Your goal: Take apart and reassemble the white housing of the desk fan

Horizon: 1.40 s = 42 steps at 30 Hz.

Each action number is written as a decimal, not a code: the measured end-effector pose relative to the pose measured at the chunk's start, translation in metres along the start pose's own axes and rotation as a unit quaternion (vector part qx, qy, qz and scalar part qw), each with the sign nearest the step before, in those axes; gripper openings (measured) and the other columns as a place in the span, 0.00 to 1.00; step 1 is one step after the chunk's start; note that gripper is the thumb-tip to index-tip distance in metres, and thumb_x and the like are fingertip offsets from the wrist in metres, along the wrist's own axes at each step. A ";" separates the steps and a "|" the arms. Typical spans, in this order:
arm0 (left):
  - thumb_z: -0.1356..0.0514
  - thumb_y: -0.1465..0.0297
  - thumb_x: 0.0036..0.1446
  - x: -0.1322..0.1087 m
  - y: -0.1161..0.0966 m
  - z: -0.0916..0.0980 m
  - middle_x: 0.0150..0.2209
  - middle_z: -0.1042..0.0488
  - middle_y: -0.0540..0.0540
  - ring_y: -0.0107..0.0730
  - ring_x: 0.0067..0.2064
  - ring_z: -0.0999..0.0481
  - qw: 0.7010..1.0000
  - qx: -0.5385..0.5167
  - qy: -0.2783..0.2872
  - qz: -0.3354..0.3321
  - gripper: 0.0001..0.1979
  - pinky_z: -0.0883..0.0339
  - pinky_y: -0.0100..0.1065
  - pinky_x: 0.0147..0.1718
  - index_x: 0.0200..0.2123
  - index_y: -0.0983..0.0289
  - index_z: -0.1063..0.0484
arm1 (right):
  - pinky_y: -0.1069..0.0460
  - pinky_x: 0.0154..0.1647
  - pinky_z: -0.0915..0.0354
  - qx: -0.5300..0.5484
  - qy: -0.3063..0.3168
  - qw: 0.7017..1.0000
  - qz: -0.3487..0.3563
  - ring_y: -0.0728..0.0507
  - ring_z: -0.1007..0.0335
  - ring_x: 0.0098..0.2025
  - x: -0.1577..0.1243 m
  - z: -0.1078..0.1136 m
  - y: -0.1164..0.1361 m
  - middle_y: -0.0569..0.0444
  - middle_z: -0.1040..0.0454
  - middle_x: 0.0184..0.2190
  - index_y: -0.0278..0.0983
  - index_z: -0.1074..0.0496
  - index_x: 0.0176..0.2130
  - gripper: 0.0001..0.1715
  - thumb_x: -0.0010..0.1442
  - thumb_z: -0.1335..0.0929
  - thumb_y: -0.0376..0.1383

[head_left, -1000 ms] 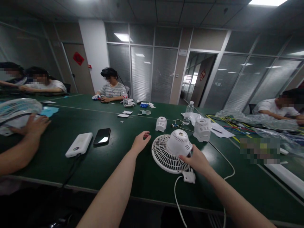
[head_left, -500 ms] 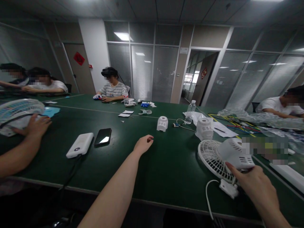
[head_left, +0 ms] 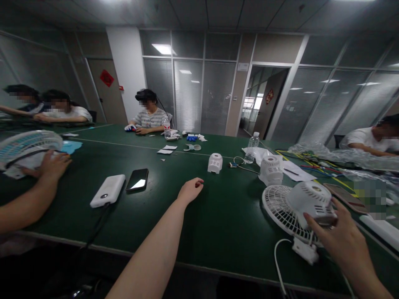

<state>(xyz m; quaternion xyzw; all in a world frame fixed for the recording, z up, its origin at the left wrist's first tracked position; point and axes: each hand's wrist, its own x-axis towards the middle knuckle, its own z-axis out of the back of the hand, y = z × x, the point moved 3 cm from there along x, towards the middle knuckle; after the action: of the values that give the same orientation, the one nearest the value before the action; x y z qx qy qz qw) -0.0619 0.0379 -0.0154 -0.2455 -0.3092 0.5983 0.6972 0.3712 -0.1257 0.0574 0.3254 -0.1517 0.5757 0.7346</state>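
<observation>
My right hand (head_left: 339, 226) grips the lower right side of a white vented fan motor cover (head_left: 310, 201), thumb on the near side and fingers behind. The cover sits at the back of a round white fan grille (head_left: 280, 209); whether it is fastened there I cannot tell. Below it is a small white block (head_left: 305, 250) with a white cord. My left hand (head_left: 190, 190) rests on the green table (head_left: 218, 224) with its fingers curled in, nothing visible in them. Farther off stand two similar covers, one upright (head_left: 215, 163) and another (head_left: 270, 169) nearer the fan.
A white power bank (head_left: 107, 190) and a phone (head_left: 137, 180) lie to the left. Another person's hand (head_left: 51, 166) touches another fan (head_left: 29, 149). A water bottle (head_left: 252, 147), papers (head_left: 296, 170), cables and plastic wrap (head_left: 336, 153) lie to the right. Co-workers sit around the table.
My right hand has shifted slightly up along the motor cover, its fingers now showing behind it, and the cover has tipped a little. My left hand stays on the table. The view has moved slightly.
</observation>
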 end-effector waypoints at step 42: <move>0.43 0.63 0.59 0.003 0.003 0.000 0.47 0.23 0.53 0.37 0.46 0.24 1.000 -0.008 0.008 0.005 0.15 0.32 0.34 0.43 0.49 0.54 0.29 | 0.40 0.60 0.44 0.037 -0.100 0.989 0.098 0.29 0.50 0.65 0.107 0.012 0.092 0.29 0.45 0.62 0.25 0.54 0.64 0.47 0.58 0.34 0.47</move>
<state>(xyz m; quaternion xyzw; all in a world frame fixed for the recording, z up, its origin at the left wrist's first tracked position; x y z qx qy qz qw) -0.0640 0.0416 -0.0174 -0.2571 -0.3069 0.5975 0.6948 0.3177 -0.0425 0.1584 0.3922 -0.2339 0.6145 0.6433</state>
